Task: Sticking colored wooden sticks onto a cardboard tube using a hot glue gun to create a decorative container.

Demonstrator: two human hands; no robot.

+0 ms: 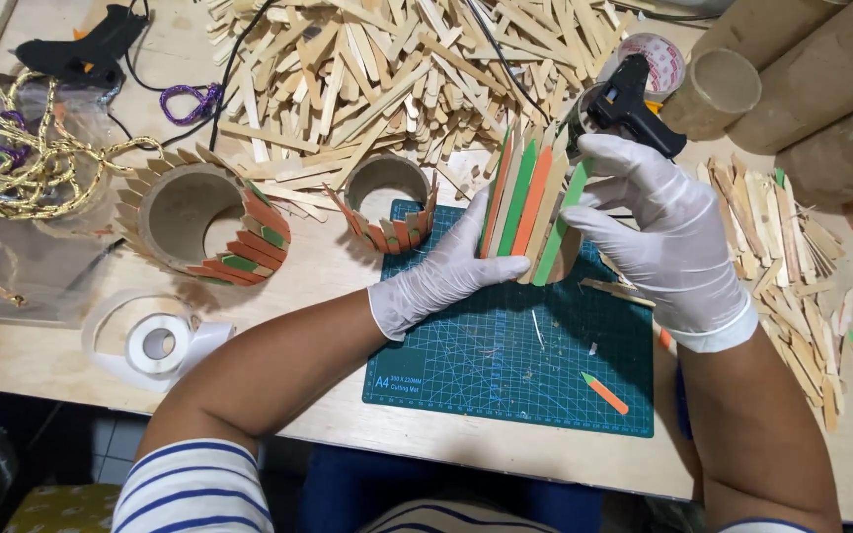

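Wooden sticks (525,202) line the tube I grip with my left hand (451,266) and right hand (668,242); I judge the next stick needs glue.

Pale wooden table (41,360) above tiled floor (111,449).

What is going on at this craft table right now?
A person in white gloves holds a cardboard tube clad in green, orange and plain wooden sticks over a green cutting mat. The left hand steadies it; the right hand grips its far side beside a black glue gun. Two shorter stick-trimmed cardboard rings stand nearby.
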